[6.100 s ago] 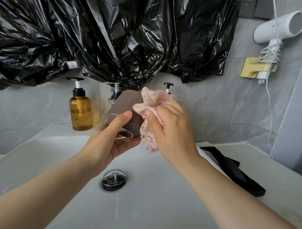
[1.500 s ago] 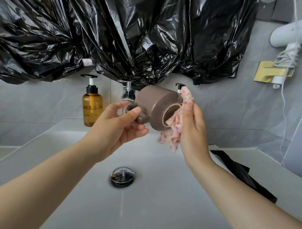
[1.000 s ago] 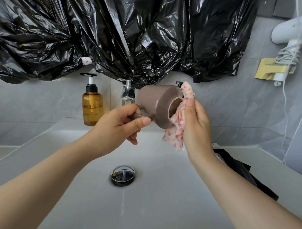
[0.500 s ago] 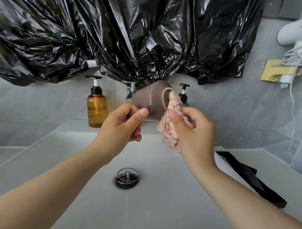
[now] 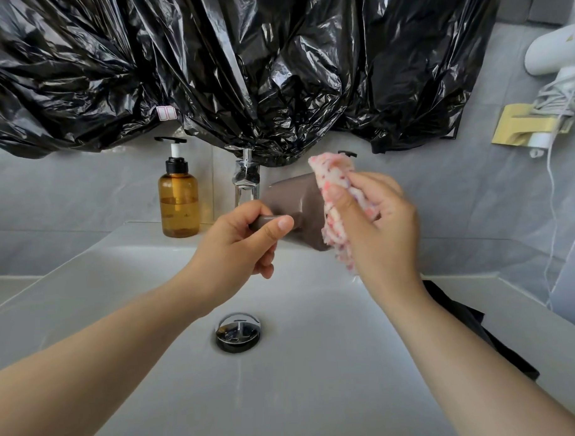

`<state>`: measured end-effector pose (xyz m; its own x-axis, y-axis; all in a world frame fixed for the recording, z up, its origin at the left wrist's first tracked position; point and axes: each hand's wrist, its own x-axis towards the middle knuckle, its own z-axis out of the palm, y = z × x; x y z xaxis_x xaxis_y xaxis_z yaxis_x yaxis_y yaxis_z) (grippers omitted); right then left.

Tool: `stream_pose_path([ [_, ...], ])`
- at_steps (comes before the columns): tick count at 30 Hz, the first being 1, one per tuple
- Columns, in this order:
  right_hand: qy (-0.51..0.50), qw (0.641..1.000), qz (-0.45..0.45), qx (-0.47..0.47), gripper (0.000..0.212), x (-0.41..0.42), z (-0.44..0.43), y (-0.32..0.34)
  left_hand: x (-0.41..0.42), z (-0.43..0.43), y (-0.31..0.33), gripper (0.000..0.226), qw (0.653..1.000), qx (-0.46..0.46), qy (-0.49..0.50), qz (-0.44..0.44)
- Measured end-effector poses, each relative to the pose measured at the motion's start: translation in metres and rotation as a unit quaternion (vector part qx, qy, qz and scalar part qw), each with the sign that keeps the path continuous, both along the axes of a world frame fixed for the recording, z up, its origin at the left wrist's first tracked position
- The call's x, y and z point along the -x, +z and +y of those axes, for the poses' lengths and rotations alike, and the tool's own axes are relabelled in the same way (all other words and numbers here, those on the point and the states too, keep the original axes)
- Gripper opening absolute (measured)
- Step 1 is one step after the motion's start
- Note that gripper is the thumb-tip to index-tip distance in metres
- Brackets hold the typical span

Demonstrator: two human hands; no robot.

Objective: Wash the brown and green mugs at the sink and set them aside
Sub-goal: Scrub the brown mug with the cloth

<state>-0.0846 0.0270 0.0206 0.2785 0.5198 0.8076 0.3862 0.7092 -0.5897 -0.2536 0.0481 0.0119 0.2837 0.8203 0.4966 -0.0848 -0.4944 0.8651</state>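
The brown mug (image 5: 295, 203) lies on its side in the air above the white sink (image 5: 126, 308), just in front of the chrome tap (image 5: 245, 183). My left hand (image 5: 238, 249) grips its handle, thumb on top. My right hand (image 5: 377, 221) holds a pink speckled cloth (image 5: 336, 196) bunched against the mug's open end, which the cloth and hand hide. No green mug is in view.
An amber pump bottle (image 5: 178, 202) stands on the ledge left of the tap. The chrome drain plug (image 5: 238, 332) sits in the basin. A black cloth (image 5: 472, 328) lies on the counter at right. Black plastic sheeting (image 5: 241, 66) hangs above; a white hairdryer (image 5: 554, 52) is mounted far right.
The mug has turned so its mouth faces away to the right. My right hand moved the cloth from the rim over the mug's open end; my left hand keeps the handle.
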Motion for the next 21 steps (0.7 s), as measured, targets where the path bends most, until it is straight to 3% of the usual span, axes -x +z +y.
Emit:
stream_pose_path([
  [4,0.062,0.996,-0.052,0.026,0.005,0.01,-0.01,0.002,0.001,0.001,0.001,0.029,0.999,0.029,0.016,-0.034],
  [6,0.065,0.995,-0.065,0.041,0.012,0.012,-0.017,0.0,0.001,0.002,0.001,0.025,0.998,0.037,0.023,-0.046],
  [12,-0.058,0.99,-0.123,0.032,0.02,0.012,-0.007,-0.014,0.002,0.003,0.002,0.026,0.996,0.06,0.01,-0.072],
  [19,-0.08,0.987,-0.138,-0.008,0.014,0.006,-0.001,-0.025,0.001,0.001,0.002,0.026,0.991,0.091,-0.01,-0.094],
  [21,-0.067,0.993,-0.098,0.005,0.011,0.001,0.003,-0.028,0.002,0.0,0.004,0.028,0.986,0.112,-0.021,-0.123],
])
